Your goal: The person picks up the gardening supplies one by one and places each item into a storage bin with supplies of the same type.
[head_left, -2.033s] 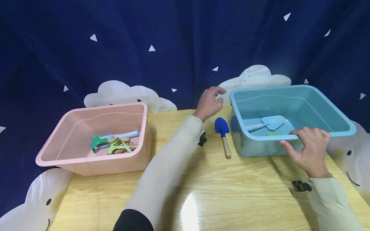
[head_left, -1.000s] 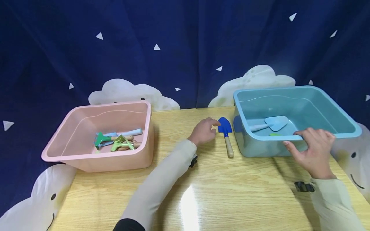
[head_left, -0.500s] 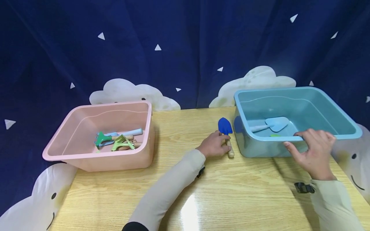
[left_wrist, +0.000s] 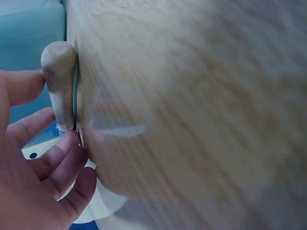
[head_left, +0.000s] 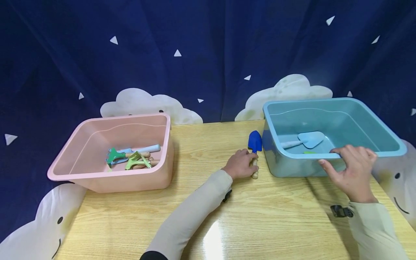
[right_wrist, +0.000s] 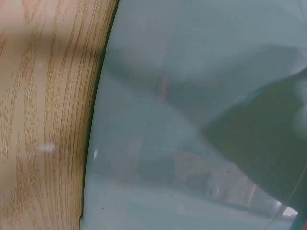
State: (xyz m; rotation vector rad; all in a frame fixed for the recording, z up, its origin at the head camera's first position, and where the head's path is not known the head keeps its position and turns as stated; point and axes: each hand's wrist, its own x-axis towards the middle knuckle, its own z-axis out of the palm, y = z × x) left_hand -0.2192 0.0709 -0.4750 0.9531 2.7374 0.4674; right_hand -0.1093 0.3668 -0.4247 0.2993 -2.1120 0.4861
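Observation:
A small blue hand trowel (head_left: pixel 255 141) with a wooden handle lies on the table just left of the teal bin (head_left: pixel 292 168). My left hand (head_left: pixel 240 164) pinches that handle between thumb and index finger; the left wrist view shows the handle (left_wrist: pixel 60 81) close to the tabletop, other fingers loosely bent beside it. My right hand (head_left: pixel 355 171) grips the bin's front rim, fingers over the inside and thumb outside. Inside the bin lie a light blue trowel (head_left: pixel 312 139) and a partly hidden green thing (head_left: pixel 309 152). Mostly bin wall (right_wrist: pixel 158 143) and table fill the right wrist view.
A pink bin (head_left: pixel 123 184) stands on the left of the wooden table (head_left: pixel 276 216). In it are a green rake-like tool (head_left: pixel 115 156), a light green tool (head_left: pixel 138 161) and several other small tools. A dark blue curtain (head_left: pixel 195 36) hangs behind.
My left hand has come down from above the table onto the trowel's handle. The trowel has turned slightly, its blade shifting toward the teal bin. My right hand has stayed on the rim.

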